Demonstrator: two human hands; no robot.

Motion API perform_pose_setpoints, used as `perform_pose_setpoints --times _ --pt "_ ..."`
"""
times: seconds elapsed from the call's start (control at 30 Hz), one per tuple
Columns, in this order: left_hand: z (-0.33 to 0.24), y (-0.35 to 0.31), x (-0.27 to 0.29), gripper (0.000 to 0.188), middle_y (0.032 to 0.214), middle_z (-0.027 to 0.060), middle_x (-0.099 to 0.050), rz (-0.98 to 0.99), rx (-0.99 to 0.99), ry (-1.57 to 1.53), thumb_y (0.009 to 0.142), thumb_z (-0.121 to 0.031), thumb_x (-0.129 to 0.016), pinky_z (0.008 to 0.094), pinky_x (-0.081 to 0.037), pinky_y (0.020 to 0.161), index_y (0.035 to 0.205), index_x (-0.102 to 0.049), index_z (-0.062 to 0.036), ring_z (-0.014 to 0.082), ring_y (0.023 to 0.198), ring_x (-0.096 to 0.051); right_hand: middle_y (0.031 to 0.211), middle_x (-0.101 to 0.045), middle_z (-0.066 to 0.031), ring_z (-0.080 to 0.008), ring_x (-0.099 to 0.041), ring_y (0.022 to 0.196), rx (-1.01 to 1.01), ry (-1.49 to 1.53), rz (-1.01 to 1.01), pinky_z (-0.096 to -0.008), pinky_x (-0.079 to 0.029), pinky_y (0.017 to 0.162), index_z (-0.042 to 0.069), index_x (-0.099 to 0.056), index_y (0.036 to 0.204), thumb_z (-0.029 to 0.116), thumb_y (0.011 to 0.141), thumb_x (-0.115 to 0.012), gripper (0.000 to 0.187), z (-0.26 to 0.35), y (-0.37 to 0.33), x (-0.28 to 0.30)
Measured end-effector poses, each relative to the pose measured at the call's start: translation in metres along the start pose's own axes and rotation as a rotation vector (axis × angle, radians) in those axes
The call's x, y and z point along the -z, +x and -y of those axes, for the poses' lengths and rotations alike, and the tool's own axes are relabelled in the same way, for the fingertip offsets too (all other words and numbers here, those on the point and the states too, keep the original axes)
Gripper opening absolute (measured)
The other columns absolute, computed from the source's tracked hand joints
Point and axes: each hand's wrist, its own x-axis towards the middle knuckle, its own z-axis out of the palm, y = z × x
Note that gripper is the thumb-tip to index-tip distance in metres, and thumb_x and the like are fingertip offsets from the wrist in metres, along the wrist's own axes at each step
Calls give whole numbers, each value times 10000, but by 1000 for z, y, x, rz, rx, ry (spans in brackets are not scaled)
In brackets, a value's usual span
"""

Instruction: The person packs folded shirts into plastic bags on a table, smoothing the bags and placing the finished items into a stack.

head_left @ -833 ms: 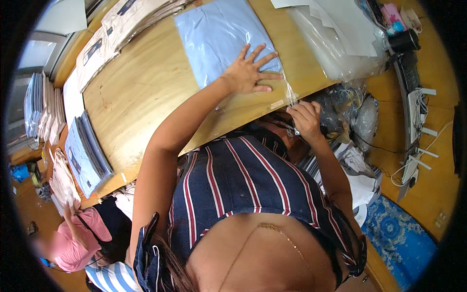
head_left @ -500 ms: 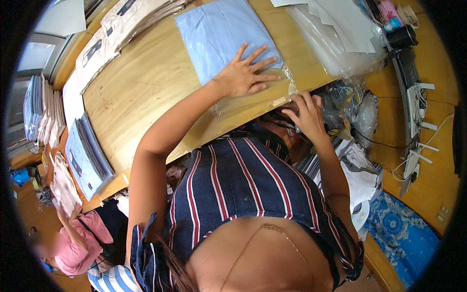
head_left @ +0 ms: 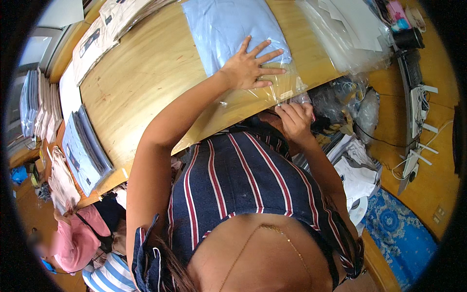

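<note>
- While the left hand (head_left: 250, 69) lies palm down with its fingers fanned wide, it grasps nothing; it rests over the near edge of a folded light blue garment (head_left: 233, 29) — some fingers on the cloth, the thumb side over the clear bag (head_left: 289, 82) around it
- The light blue garment sits at the top centre of the frame, flat on the yellowish wooden table (head_left: 146, 82), its far end cut off by the upper border
- The bag's loose end reaches past the garment toward the table's near edge, right of centre, with glints along its creases
- The right hand (head_left: 296, 119) is just below that edge, fingers curled in and close together, at the end of the plastic; whether they pinch it I cannot tell, as the fingertips are partly hidden
- At the upper right of the frame lie clear plastic sleeves (head_left: 326, 36) with white sheets (head_left: 362, 22) over them
- Cream garments (head_left: 97, 48) are piled at the upper left, and a stack of packed light blue garments (head_left: 82, 153) lies at the table's left end
- At the lower left a person in a pink top (head_left: 82, 238) — beside blue-and-white striped fabric (head_left: 109, 277) — has one hand near a pale garment (head_left: 63, 185)
</note>
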Motion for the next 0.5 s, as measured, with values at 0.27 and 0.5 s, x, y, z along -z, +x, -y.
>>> perform_pose_setpoints --times 0.27,0.5 --pt "2 4 24 453 1371 -2 -179 -78 25 -68 805 -555 -292 573 -96 970 1235 -309 -416 287 1256 -152 884 -502 -20 -186 -488 770 -195 29 76 -368 -305 716 93 -532 960 241 680 -636 333 10 10 4" --pt "4 -29 14 422 1359 -22 -213 -73 8 -15 819 -517 -310 549 -104 982 1221 -351 -395 236 1258 -167 889 -512 -10 -167 -479 796 -99 -12 83 -356 -311 733 100 -559 903 203 676 -590 251 34 43 -4"
